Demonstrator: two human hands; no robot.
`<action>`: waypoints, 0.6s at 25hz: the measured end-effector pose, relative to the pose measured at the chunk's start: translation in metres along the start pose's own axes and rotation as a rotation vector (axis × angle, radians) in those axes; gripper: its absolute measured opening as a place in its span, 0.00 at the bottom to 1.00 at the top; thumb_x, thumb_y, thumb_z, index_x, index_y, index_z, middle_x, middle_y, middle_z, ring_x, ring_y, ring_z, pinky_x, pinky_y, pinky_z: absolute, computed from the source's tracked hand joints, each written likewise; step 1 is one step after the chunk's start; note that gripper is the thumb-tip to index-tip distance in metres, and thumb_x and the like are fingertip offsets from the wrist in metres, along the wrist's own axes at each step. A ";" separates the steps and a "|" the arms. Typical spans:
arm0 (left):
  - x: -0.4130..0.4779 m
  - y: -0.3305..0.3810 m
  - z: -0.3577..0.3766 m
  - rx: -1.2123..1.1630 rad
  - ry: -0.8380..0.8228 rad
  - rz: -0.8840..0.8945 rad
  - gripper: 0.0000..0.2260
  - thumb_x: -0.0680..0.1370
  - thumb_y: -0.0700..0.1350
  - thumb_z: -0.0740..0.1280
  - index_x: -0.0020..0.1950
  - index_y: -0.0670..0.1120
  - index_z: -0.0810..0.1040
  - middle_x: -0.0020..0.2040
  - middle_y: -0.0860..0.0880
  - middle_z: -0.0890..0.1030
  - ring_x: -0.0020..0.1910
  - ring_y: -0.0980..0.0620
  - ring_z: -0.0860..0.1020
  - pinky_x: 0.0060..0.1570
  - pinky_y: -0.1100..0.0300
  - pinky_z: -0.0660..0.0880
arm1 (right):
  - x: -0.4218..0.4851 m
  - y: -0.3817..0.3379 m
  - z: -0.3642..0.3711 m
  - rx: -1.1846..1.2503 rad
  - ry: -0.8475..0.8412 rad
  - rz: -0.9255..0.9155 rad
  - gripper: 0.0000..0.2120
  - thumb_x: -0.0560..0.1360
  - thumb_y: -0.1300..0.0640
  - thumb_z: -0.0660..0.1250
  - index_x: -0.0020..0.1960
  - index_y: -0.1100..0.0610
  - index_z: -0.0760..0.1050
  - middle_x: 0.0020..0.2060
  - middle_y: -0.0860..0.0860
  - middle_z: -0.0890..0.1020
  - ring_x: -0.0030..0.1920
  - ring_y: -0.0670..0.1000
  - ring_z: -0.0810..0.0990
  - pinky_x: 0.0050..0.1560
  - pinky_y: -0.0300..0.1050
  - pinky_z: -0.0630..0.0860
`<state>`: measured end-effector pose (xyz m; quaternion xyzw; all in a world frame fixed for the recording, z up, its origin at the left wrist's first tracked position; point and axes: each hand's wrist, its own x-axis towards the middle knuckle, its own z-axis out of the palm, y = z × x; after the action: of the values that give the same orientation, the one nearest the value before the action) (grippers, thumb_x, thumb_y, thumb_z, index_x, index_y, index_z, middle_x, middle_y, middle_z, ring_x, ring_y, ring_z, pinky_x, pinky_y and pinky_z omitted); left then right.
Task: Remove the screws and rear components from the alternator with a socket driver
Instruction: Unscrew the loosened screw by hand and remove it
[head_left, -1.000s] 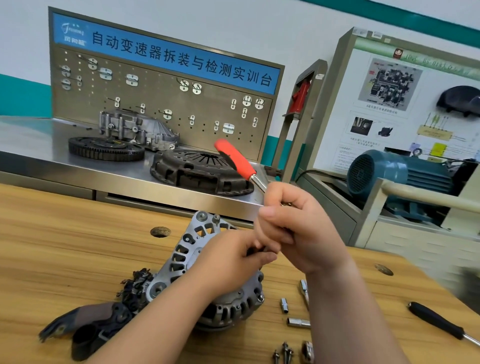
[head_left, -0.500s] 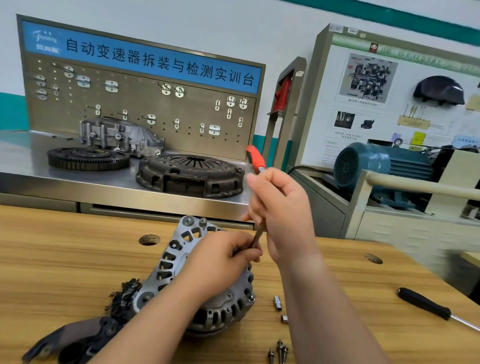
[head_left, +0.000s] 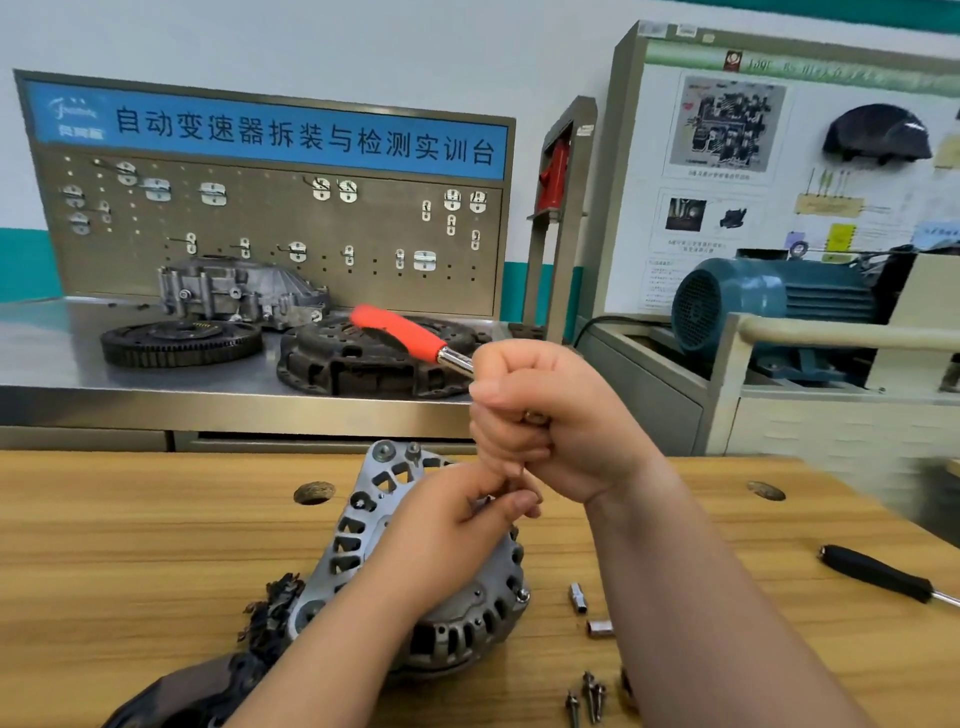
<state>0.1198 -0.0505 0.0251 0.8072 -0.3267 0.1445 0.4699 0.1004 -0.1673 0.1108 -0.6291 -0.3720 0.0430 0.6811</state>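
Handle of socket driver (head_left: 410, 338) red-orange, shaft bright chrome; alternator (head_left: 363, 525) housing silver-grey, slotted; workbench (head_left: 130, 545) pale wood, fine grain; sign (head_left: 270, 132) blue, white characters; pegboard (head_left: 270, 218) olive-grey, regular dot-hole grid; motor (head_left: 753, 301) teal-blue, ribbed; screwdriver (head_left: 878, 571) handle black; clutch cover (head_left: 322, 364) dark grey-brown; wall band (head_left: 26, 265) teal.

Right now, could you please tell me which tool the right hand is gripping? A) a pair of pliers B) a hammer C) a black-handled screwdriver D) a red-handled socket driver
D: the right hand is curled round the metal shaft of the red-handled socket driver; the black-handled screwdriver lies apart at the right.
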 end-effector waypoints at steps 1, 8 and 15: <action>0.000 0.000 -0.002 -0.034 0.031 0.014 0.10 0.78 0.45 0.65 0.38 0.57 0.79 0.39 0.62 0.81 0.41 0.63 0.78 0.41 0.66 0.73 | 0.003 -0.003 0.001 0.011 0.023 -0.029 0.12 0.72 0.61 0.60 0.31 0.58 0.63 0.18 0.48 0.63 0.20 0.46 0.57 0.23 0.40 0.59; -0.001 0.002 -0.008 -0.096 0.310 0.019 0.13 0.79 0.39 0.60 0.37 0.51 0.74 0.33 0.54 0.81 0.32 0.51 0.77 0.34 0.60 0.72 | 0.001 0.003 -0.003 -0.374 0.595 -0.122 0.09 0.80 0.45 0.59 0.48 0.50 0.72 0.32 0.48 0.80 0.34 0.47 0.78 0.39 0.47 0.76; 0.001 -0.007 -0.025 -0.072 0.394 0.017 0.15 0.80 0.41 0.58 0.34 0.52 0.71 0.29 0.53 0.76 0.27 0.59 0.72 0.28 0.70 0.68 | -0.038 0.058 -0.006 -1.507 0.311 0.437 0.23 0.80 0.39 0.51 0.34 0.53 0.67 0.30 0.48 0.74 0.33 0.51 0.74 0.27 0.43 0.63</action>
<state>0.1270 -0.0267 0.0338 0.7432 -0.2401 0.2919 0.5521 0.1001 -0.1806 0.0429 -0.9775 -0.0703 -0.1755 0.0932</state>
